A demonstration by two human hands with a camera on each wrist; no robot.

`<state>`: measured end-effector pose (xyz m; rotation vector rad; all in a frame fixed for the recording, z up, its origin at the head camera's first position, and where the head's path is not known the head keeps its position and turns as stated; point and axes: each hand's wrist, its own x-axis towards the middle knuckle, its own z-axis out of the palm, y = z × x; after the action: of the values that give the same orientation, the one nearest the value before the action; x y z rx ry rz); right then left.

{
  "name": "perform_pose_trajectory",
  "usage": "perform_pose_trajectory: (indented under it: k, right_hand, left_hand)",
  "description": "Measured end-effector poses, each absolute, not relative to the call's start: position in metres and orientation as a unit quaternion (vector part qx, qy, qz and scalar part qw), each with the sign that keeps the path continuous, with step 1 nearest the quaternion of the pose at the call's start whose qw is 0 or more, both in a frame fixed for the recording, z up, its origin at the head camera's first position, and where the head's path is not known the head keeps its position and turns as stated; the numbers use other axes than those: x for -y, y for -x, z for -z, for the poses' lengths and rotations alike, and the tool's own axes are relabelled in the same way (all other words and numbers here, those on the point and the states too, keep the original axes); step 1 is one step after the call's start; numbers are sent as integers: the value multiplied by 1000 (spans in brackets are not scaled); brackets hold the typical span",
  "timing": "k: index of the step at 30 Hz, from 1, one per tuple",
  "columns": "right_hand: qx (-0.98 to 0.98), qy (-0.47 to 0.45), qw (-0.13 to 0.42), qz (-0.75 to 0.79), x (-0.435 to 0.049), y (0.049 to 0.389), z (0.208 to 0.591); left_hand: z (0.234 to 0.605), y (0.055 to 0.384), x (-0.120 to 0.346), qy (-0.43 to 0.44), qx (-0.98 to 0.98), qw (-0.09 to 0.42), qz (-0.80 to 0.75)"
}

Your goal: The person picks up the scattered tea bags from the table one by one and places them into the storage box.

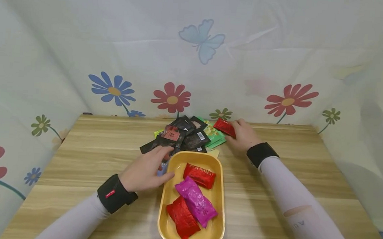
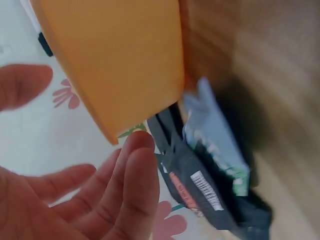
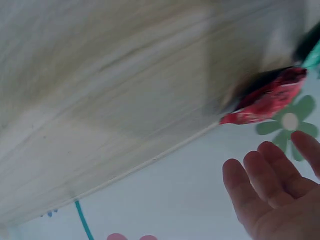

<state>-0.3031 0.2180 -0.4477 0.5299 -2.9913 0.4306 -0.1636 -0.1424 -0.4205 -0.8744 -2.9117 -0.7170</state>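
A yellow tray [image 1: 173,170] holds a red packet [image 1: 201,175], a magenta packet [image 1: 197,203] and another red packet [image 1: 182,219]. Beside its left rim is my left hand [image 1: 144,170], fingers loosely spread, holding nothing; the left wrist view shows them near the tray's wall [image 2: 120,50]. My right hand [image 1: 242,136] is at a red packet [image 1: 223,126] by the back edge. In the right wrist view the relaxed fingers [image 3: 260,175] look apart from that packet [image 3: 272,100]. Black packets [image 1: 195,139] and green packets [image 1: 215,136] lie piled behind the tray.
A pale blue packet [image 2: 215,130] lies by the tray's far end, partly hidden from above by the left hand. Behind the wooden table [image 1: 271,214] hangs a flower-printed white cloth [image 1: 142,57], which also lines both sides.
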Motion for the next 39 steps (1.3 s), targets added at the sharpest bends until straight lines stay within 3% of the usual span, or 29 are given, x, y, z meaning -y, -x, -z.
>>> perform_pose_trajectory:
  k: [12,23,31,39]
  right_hand:
    - [983,-160,13,-85,-216,329,456]
    - [983,-161,28,-83,-205,334,460]
    - [978,-158,36,-130,-219,323,456]
    - [964,-195,92,-157,-213,285,423]
  left_hand:
    - [428,135,149,229,911,-74,336]
    - [440,133,151,231,898,-80,365]
    - [447,134,148,214,878,-113,412]
    - [445,132,147,190,850,-154,467]
